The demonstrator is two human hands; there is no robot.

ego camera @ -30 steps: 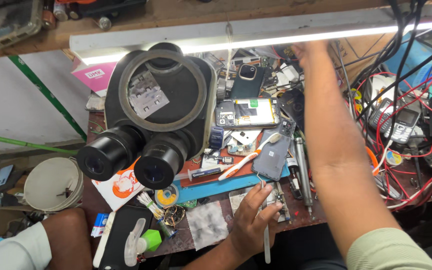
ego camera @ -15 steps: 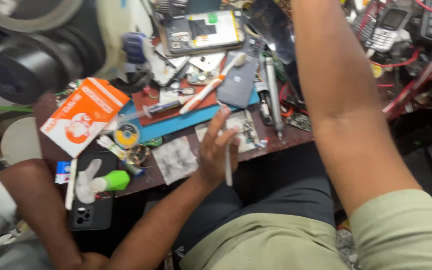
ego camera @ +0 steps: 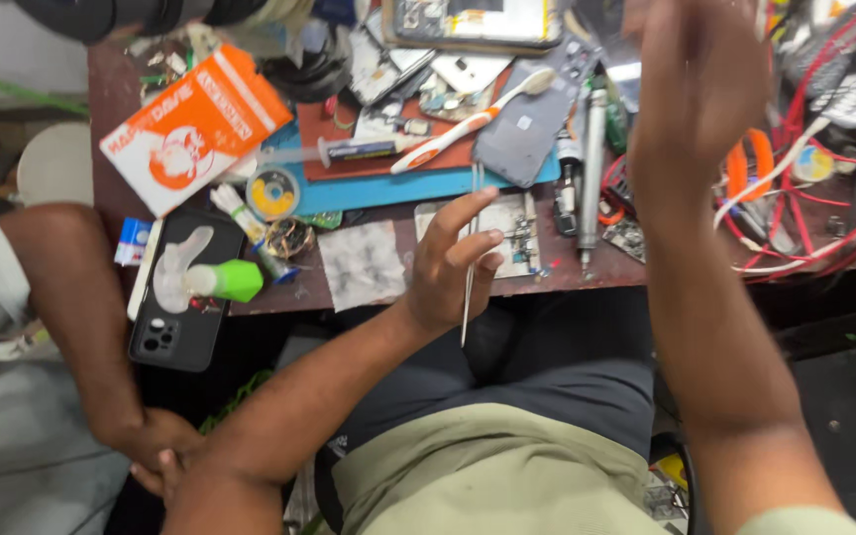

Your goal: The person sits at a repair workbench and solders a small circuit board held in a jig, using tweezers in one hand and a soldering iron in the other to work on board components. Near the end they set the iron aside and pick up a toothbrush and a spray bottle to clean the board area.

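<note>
My left hand (ego camera: pixel 448 267) hovers over the near edge of the workbench (ego camera: pixel 587 272), fingers partly spread, with thin metal tweezers (ego camera: pixel 468 297) pinched in it and pointing down toward my lap. Just beyond it lies a small circuit board (ego camera: pixel 512 233) on a white sheet. My right hand (ego camera: pixel 700 84) is raised in the air above the bench's right side, blurred, fingers extended and holding nothing. An orange-and-white toothbrush (ego camera: pixel 468 124) and a grey phone back cover (ego camera: pixel 527 129) lie on the blue mat (ego camera: pixel 388 190).
Another person's forearm (ego camera: pixel 66 297) hangs at the left, beside a black phone (ego camera: pixel 165 332) carrying a green-capped bottle (ego camera: pixel 220 281). An orange-and-white box (ego camera: pixel 195 129), a metal screwdriver (ego camera: pixel 591 168), red wires (ego camera: pixel 824 233) and a microscope (ego camera: pixel 141 15) crowd the bench.
The view has tilted down toward my lap. My right hand has drawn back from the far top of the bench into the air. My left hand keeps the tweezers at the bench edge.
</note>
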